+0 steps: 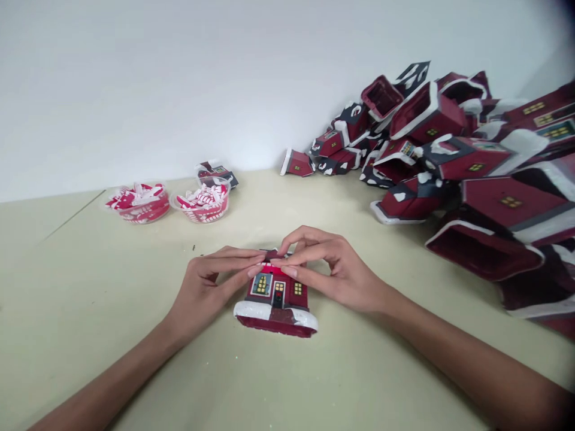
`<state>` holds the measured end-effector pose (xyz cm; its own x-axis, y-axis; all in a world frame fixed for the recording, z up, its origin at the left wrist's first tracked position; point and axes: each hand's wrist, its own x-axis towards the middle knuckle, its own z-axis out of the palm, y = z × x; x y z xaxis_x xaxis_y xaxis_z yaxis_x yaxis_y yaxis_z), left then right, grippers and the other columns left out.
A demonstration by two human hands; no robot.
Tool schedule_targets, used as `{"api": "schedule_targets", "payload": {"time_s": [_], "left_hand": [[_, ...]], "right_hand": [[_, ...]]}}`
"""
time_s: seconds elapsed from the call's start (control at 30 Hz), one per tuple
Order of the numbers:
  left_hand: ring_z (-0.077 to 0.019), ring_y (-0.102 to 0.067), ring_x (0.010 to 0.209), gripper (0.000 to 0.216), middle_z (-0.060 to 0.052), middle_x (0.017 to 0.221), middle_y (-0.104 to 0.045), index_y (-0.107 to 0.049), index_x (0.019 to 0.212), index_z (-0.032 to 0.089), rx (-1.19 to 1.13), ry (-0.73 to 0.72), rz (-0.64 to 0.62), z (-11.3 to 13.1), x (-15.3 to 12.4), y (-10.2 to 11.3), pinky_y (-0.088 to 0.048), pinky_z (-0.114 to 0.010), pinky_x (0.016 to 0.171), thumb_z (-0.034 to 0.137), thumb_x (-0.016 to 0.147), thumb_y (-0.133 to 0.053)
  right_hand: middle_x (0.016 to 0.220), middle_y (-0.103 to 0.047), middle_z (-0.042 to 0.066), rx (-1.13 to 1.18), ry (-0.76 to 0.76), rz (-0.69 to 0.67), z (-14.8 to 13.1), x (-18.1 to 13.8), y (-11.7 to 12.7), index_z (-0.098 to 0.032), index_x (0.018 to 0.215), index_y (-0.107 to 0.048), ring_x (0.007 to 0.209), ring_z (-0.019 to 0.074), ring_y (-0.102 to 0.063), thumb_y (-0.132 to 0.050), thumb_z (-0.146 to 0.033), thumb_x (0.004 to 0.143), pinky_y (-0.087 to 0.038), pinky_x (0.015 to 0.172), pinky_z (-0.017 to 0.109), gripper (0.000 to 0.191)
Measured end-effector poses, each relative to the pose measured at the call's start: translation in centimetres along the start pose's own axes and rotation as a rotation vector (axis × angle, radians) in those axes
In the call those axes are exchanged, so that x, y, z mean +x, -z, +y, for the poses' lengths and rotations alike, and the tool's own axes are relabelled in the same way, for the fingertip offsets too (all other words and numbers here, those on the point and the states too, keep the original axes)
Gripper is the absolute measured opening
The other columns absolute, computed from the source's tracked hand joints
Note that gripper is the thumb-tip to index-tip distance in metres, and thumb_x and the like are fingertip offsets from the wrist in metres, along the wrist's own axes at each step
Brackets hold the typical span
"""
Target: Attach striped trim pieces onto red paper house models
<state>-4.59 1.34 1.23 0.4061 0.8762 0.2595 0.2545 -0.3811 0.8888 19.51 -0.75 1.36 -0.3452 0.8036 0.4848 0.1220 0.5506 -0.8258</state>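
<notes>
Fingertips nearly closed, your left hand (215,278) and right hand (335,266) held the red-and-white strip (275,269) against the miniature house (290,296) at lower centre, which lay front-up, probably giving your fingers a flatter surface to press.

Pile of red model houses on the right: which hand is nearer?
Right. The right hand touches the centre house from the right, the side toward the pile; the left hand touches it from the left, farther away.
</notes>
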Motion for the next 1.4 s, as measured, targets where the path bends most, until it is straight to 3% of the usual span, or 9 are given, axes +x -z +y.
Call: {"api": "schedule_targets", "payload": {"time_s": [0.23, 0.53, 0.67, 0.8, 0.93, 1.07, 1.2, 1.4], "left_hand": [[-0.0205, -0.071, 0.105, 0.019, 0.000, 0.114, -0.077, -0.078, 0.107, 0.037, 0.113, -0.103, 0.011, 0.0, 0.0, 0.0, -0.060, -0.034, 0.091, 0.031, 0.091, -0.069], [-0.0198, -0.070, 0.101, 0.035, 0.004, 0.113, -0.077, -0.073, 0.116, 0.040, 0.314, -0.455, -0.042, -0.3, 0.9, 1.0, -0.058, -0.040, 0.093, 0.016, 0.091, -0.066], [-0.0188, -0.068, 0.103, 0.043, 0.003, 0.116, -0.076, -0.068, 0.124, 0.040, 0.360, -0.542, -0.094, -0.4, 1.2, 1.6, -0.055, -0.039, 0.095, 0.013, 0.091, -0.065], [-0.0206, -0.066, 0.111, 0.031, 0.001, 0.115, -0.076, -0.073, 0.118, 0.039, 0.302, -0.434, -0.064, -0.3, 1.0, 1.4, -0.054, -0.039, 0.096, 0.022, 0.096, -0.060], [-0.0241, -0.068, 0.111, 0.017, -0.004, 0.113, -0.077, -0.081, 0.102, 0.032, 0.152, -0.151, -0.020, 0.6, 0.5, 0.3, -0.058, -0.037, 0.092, 0.035, 0.092, -0.067], [-0.0243, -0.072, 0.100, 0.017, -0.006, 0.109, -0.077, -0.082, 0.089, 0.026, -0.019, 0.085, 0.058, 1.5, 0.1, -0.9, -0.062, -0.036, 0.086, 0.041, 0.079, -0.080], [-0.0218, -0.073, 0.099, 0.015, -0.005, 0.105, -0.077, -0.079, 0.079, 0.023, -0.135, 0.156, 0.090, 1.4, 0.1, -1.5, -0.062, -0.031, 0.083, 0.036, 0.076, -0.084], [-0.0218, -0.071, 0.107, 0.020, -0.005, 0.114, -0.074, -0.071, 0.075, 0.019, -0.255, 0.180, 0.051, 1.1, 0.2, -1.8, -0.060, -0.029, 0.084, 0.035, 0.080, -0.081]], "right_hand": [[0.109, -0.065, 0.005, -0.002, 0.026, -0.022, 0.2, -0.2, 0.0, -0.029, 0.102, -0.080, 0.073, 0.0092, -0.059, -0.065, -0.020, 0.094, -0.054, 0.065, 0.026, 0.020], [0.113, -0.065, 0.011, -0.193, 0.233, -0.067, -0.5, -0.3, 0.0, -0.020, 0.107, -0.074, 0.095, 0.0181, -0.064, -0.054, -0.015, 0.099, -0.057, 0.083, 0.037, 0.022], [0.117, -0.066, 0.012, -0.270, 0.274, -0.110, -0.7, -0.2, 0.1, -0.018, 0.106, -0.073, 0.108, 0.0209, -0.062, -0.053, -0.014, 0.100, -0.054, 0.093, 0.041, 0.021], [0.119, -0.065, 0.011, -0.217, 0.254, -0.063, 0.0, -0.3, 0.1, -0.020, 0.102, -0.074, 0.107, 0.0197, -0.063, -0.058, -0.019, 0.099, -0.055, 0.093, 0.041, 0.017], [0.109, -0.069, 0.007, -0.197, 0.164, 0.052, 0.6, -0.5, -0.4, -0.025, 0.102, -0.077, 0.097, 0.0176, -0.068, -0.065, -0.024, 0.095, -0.057, 0.088, 0.038, 0.014], [0.102, -0.073, 0.004, -0.149, 0.057, 0.123, 0.7, -0.5, -0.6, -0.027, 0.097, -0.080, 0.091, 0.0167, -0.070, -0.073, -0.026, 0.089, -0.058, 0.085, 0.035, 0.010], [0.100, -0.075, 0.005, -0.011, -0.044, 0.103, 0.9, -0.2, -0.6, -0.026, 0.090, -0.081, 0.090, 0.0168, -0.072, -0.075, -0.028, 0.087, -0.060, 0.080, 0.033, 0.007], [0.090, -0.070, 0.006, 0.112, -0.146, 0.065, 1.0, 0.1, -0.3, -0.023, 0.083, -0.080, 0.093, 0.0191, -0.072, -0.078, -0.036, 0.084, -0.060, 0.077, 0.031, 0.013]]}}
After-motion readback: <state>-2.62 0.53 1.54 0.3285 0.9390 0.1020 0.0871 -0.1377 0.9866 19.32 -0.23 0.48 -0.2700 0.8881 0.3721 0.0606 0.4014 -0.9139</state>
